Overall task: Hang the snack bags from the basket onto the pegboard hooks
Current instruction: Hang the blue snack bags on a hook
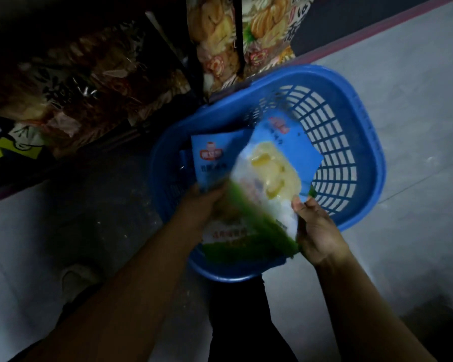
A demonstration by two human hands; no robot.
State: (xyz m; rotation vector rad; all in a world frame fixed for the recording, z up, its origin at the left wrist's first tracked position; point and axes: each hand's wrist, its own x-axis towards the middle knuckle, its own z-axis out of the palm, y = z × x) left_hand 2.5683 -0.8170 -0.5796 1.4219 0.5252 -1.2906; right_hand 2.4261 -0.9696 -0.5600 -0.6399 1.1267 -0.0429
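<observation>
- We see a blue plastic basket [351,142] with slotted walls standing on the grey floor [416,87], below hanging snack packs [246,37].
- Both hands hold one snack bag [267,184] tilted over the basket: blue top, white middle picturing yellow pieces, green bottom edge.
- Left hand [202,207]: fingers clenched on the bag's left side. Right hand [317,228]: fingers pinch its lower right edge.
- A second blue bag [212,155] lies in the basket, partly under the first.
- Labels: red logo on each bag; motion blur makes the writing unreadable.
</observation>
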